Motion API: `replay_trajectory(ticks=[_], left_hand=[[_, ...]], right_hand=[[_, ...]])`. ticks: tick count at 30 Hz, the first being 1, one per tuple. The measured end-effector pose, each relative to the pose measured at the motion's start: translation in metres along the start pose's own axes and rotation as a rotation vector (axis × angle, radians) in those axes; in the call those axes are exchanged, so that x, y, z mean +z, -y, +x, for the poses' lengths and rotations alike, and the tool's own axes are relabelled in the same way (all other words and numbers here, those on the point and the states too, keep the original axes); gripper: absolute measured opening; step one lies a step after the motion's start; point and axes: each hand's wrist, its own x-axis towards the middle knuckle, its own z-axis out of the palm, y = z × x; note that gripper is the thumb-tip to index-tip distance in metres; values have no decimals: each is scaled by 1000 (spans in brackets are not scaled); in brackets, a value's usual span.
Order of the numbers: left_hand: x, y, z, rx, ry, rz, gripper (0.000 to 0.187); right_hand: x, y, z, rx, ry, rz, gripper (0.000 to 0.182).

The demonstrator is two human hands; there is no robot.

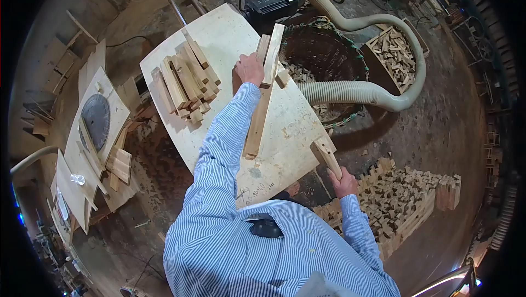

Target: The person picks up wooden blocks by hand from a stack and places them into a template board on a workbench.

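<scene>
1. Sleeves: blue-and-white striped shirt sleeves on both of the person's arms, nearest the camera.

2. Right hand: grip closed round the near end of a short pale wooden block, held over the near right corner of the bench.

3. Bench: pale plywood sheet, tilted across the view, pencil scribbles near its front edge.

4. Long narrow pale wooden strip: lying lengthwise on the bench, its far end under the left hand.

5. Left hand: grip wrapped round a pair of short pale wooden slats standing side by side at the far right bench edge, above the basket.

6. Stack of short cut wooden pieces: piled on the far left of the bench, well apart from both hands.

7. Dark woven basket: just beyond the bench's right edge, offcuts inside.

8. Pale ribbed extraction hose: curving across the basket.

9. Heap of small wooden blocks: on the floor at right.

Step in hand, judged: sorting or feeding cut lengths, one piece in each hand. The next move likely calls for setting one piece down squarely, keeping the long strip from sliding.
</scene>
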Motion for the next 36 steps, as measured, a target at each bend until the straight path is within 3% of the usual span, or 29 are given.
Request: replay_trajectory(ticks=[7,13,23,29,36], left_hand=[[15,15,12,75,-55,-83,37],[19,25,18,62,-27,-87,36],[20,41,38,81,-7,-89,38],[12,43,59,72,-11,-67,41],[17,47,51,120,-72,-104,41]], right_hand=[[-3,-6,3,-18,46,3,52],[-6,-13,15,-43,237,35,59],[2,-9,22,-80,228,58,63],[11,7,39,-87,229,19,57],[43,-13,39,-127,152,48,60]])
